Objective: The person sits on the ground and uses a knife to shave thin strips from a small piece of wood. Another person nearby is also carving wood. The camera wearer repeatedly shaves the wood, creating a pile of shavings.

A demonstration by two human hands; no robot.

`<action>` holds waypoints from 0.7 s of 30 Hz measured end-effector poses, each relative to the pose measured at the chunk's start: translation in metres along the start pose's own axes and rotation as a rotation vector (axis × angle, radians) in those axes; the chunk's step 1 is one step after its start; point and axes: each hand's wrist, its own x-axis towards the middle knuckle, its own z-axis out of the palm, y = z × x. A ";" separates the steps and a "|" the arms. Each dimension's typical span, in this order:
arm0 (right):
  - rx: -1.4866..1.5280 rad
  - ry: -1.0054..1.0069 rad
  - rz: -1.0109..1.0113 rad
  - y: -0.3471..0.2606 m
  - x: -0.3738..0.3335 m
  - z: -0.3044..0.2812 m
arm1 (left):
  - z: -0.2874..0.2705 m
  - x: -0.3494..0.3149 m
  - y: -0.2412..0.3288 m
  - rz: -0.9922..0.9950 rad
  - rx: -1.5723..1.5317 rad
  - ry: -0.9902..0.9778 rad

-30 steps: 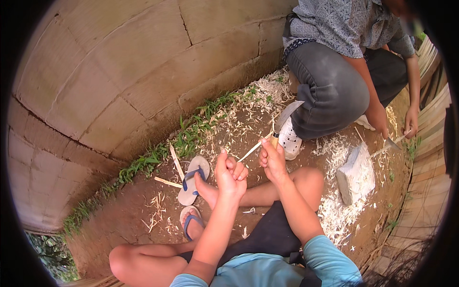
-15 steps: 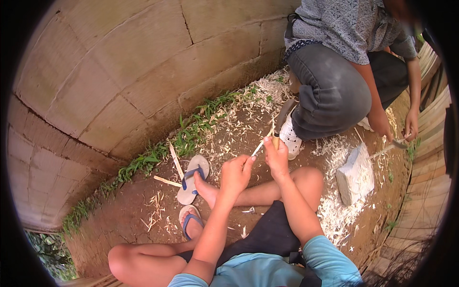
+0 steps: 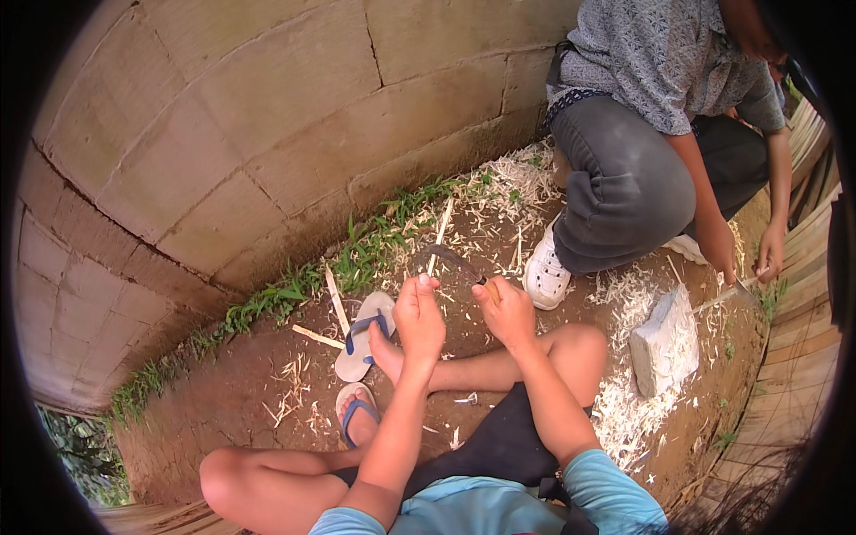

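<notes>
My left hand (image 3: 419, 321) is closed round the lower end of a thin pale wooden stick (image 3: 442, 228), which points up and away from me. In my right hand (image 3: 505, 312) is the wooden handle of a sickle-like curved knife (image 3: 459, 259). Its dark blade reaches left and crosses the stick just above my left fist. From this angle I cannot tell whether the edge touches the wood. Both hands are in front of my folded legs.
At the right a crouching co-worker (image 3: 624, 178) holds a blade and a thin stick. Nearer stands a pale block (image 3: 664, 346) among wood shavings (image 3: 624, 406). Sandals (image 3: 364, 343) and two wood strips (image 3: 337, 299) lie at left. A block wall (image 3: 267, 125) rises beyond.
My left hand has turned, and the stick now points upward. My right hand has swung the knife left, bringing its blade across the stick. The co-worker's hands have shifted slightly.
</notes>
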 end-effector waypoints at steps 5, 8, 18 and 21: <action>0.112 0.001 -0.093 -0.013 -0.005 -0.001 | -0.002 0.001 0.000 0.091 -0.071 -0.002; 0.188 -0.009 -0.025 -0.019 -0.004 0.003 | 0.002 -0.002 -0.005 0.099 -0.087 0.013; 0.271 0.004 -0.055 -0.017 -0.008 0.001 | 0.001 -0.007 -0.008 -0.015 -0.150 -0.009; 0.262 0.029 -0.046 -0.014 -0.007 0.000 | 0.000 -0.006 0.000 -0.095 -0.242 -0.064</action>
